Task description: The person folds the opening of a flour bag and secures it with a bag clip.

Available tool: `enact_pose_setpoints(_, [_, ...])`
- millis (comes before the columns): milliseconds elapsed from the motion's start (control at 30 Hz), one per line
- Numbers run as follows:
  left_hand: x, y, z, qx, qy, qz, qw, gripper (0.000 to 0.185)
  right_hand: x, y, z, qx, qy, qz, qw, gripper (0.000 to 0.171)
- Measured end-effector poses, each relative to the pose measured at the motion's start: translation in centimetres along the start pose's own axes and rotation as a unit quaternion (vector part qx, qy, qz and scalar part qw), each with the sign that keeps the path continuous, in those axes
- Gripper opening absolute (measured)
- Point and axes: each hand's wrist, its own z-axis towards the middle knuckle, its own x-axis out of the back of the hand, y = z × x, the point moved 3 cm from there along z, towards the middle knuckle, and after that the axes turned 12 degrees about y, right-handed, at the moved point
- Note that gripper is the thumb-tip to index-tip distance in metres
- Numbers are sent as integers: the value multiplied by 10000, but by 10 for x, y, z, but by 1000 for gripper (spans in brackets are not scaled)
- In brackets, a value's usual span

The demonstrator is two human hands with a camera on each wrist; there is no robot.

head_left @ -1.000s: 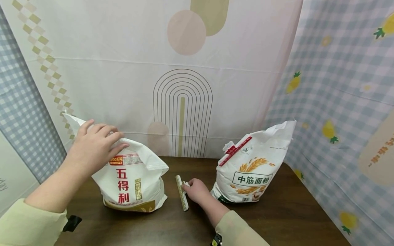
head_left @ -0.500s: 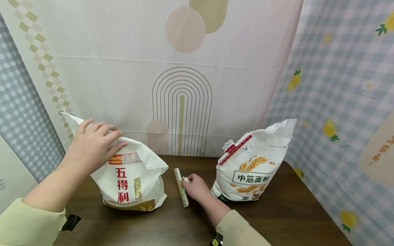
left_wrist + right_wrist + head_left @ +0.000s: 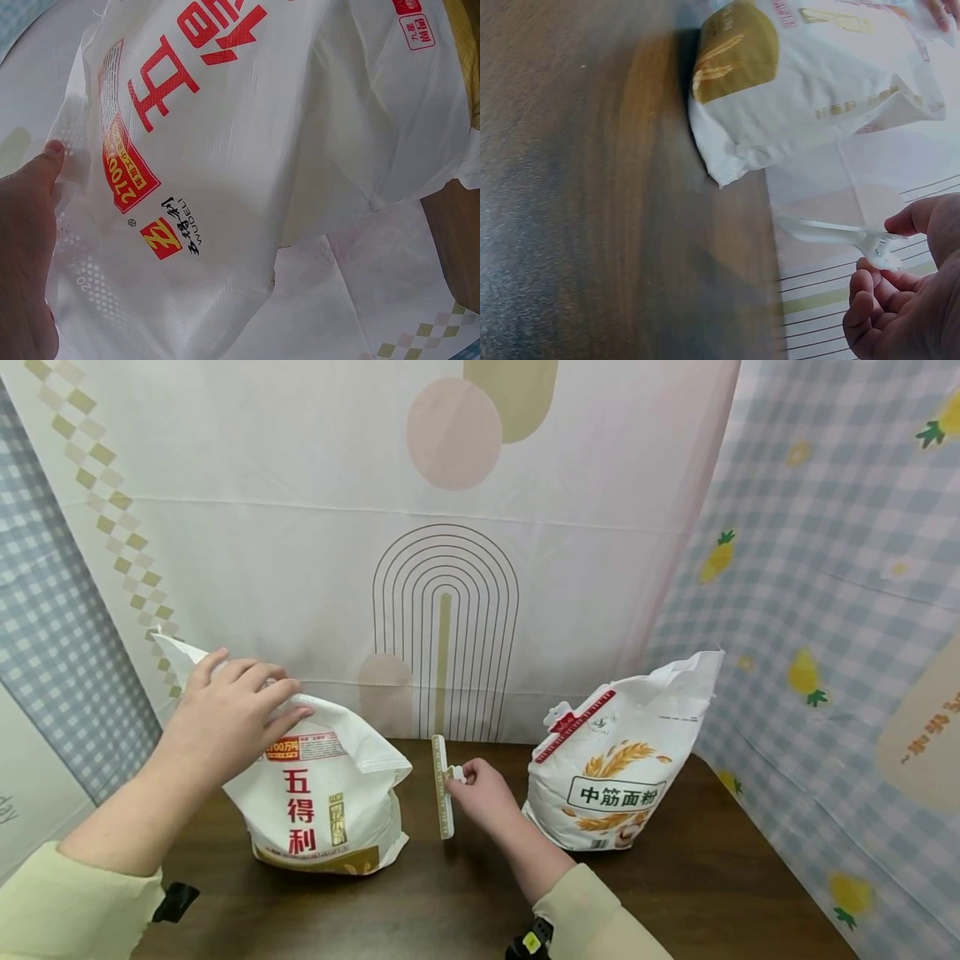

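My left hand [image 3: 234,722] grips the folded-over top of a white flour bag [image 3: 337,777] with red lettering, standing on the left of the table. In the left wrist view the thumb [image 3: 46,161] lies against the near face of the bag; the other fingers are mostly hidden. Between the two bags, my right hand [image 3: 483,793] pinches the handle of a long bag clip [image 3: 441,789], white with a gold-coloured strip. The clip stands nearly upright in the head view, lifted off the table. In the right wrist view, the thumb and fingertips hold the white clip [image 3: 832,234] at its handle end.
A second flour bag [image 3: 607,768] with wheat-ear print stands at the right, a red clip [image 3: 573,727] across its upper left edge. The brown wooden table [image 3: 705,893] ends against a patterned cloth [image 3: 315,568] at the back and checked cloth [image 3: 847,635] on the right.
My right hand has raised the bag clip from the table and moved it slightly back, turning it more upright. The left hand stays on the top of the flour bag.
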Motion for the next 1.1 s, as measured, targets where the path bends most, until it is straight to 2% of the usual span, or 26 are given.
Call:
enact_pose_setpoints(133, [0,0,0,-22,-10,-9,10000,48,4,-6,0,74,-4,28,10000,23])
enact_pose_setpoints(400, [0,-1,2,-42,21,-21,10000,55,13,-22,-1,173,124,450,9988,22])
enact_pose_setpoints(667, [2,1,2,-70,32,-30,10000,32,23,-38,-2,356,244,837,9956,21])
enact_pose_setpoints(933, [1,1,1,-69,18,-2,10000,34,31,-51,-4,851,182,1243,9884,21])
enact_pose_setpoints(1100, [0,1,1,-52,-8,12,10000,32,36,-58,-3,1069,298,1469,9829,20])
